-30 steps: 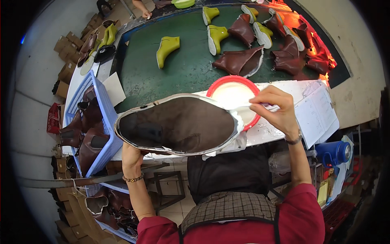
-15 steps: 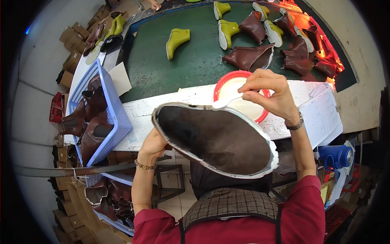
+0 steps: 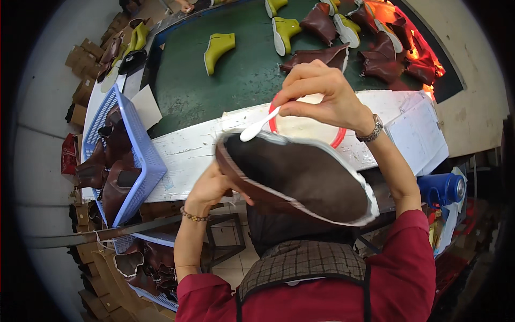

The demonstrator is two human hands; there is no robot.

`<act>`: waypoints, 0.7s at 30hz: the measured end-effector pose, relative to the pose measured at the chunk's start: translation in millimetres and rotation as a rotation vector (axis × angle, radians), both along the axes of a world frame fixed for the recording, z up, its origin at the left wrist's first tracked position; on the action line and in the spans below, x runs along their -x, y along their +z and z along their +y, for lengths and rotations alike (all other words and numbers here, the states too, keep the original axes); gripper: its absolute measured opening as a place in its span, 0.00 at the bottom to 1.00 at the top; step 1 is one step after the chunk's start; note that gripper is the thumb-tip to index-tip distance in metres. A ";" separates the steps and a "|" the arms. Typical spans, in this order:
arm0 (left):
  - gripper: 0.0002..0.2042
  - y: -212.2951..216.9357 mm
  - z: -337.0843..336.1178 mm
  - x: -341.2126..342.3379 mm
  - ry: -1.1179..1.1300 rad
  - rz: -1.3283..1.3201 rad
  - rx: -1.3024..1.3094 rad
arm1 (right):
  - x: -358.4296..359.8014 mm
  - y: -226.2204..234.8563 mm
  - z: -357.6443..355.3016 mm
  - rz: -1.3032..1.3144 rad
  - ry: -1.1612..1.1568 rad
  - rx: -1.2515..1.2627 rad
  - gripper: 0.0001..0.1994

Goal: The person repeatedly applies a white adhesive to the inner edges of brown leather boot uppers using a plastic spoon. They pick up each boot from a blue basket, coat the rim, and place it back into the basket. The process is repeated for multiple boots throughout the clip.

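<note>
My left hand [image 3: 211, 185] grips a dark brown leather boot upper [image 3: 300, 177] from its left underside, the fingers partly hidden beneath it. The upper's open bottom faces up, showing a brown-black inside and a white coating along much of the edge. Between thumb and fingers, my right hand [image 3: 328, 99] pinches a small white plastic spoon [image 3: 257, 127]. The spoon's head is at the upper's far edge, toward the left end; whether it touches cannot be told. Behind the upper stands a red-rimmed bowl [image 3: 339, 137] of creamy white paste, partly covered by my right hand.
A green belt [image 3: 177, 80] beyond the white bench carries yellow-green boots [image 3: 219, 51] and brown uppers [image 3: 378, 56], beside an orange-red glow at right. A blue basket [image 3: 153, 161] of uppers stands left. Papers [image 3: 416, 131] and a blue jug [image 3: 441, 189] are at right.
The spoon has moved left along the upper's far edge with my right hand. The upper has tilted, showing more of its outer left side. The whole view has shifted slightly.
</note>
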State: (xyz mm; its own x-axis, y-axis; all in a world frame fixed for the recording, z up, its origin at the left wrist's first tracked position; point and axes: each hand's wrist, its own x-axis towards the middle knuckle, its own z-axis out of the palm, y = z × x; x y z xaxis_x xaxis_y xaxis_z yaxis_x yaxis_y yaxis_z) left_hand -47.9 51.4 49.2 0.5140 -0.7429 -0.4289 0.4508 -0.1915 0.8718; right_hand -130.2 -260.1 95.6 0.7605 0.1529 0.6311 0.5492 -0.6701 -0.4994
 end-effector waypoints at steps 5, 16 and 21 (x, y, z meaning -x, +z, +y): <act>0.16 -28.9 49.6 -24.2 0.340 0.007 0.307 | 44.4 -19.7 -26.8 0.065 -0.216 -0.042 0.08; 0.18 -9.4 31.6 -48.3 0.498 -0.100 0.244 | 69.6 -83.8 -42.8 0.080 -0.442 -0.756 0.08; 0.11 -5.4 -31.9 -90.4 0.508 0.166 0.293 | 72.9 -173.5 -85.6 0.159 -0.716 -1.125 0.11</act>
State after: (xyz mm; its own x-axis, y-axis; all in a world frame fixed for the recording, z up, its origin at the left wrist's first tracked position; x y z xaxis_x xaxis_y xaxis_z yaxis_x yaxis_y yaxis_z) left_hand 42.5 19.5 43.8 0.7788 -0.5215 -0.3485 0.5573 0.3203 0.7661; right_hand -203.1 -345.7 -77.9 0.5310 -0.8460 0.0478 0.1379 0.0306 -0.9900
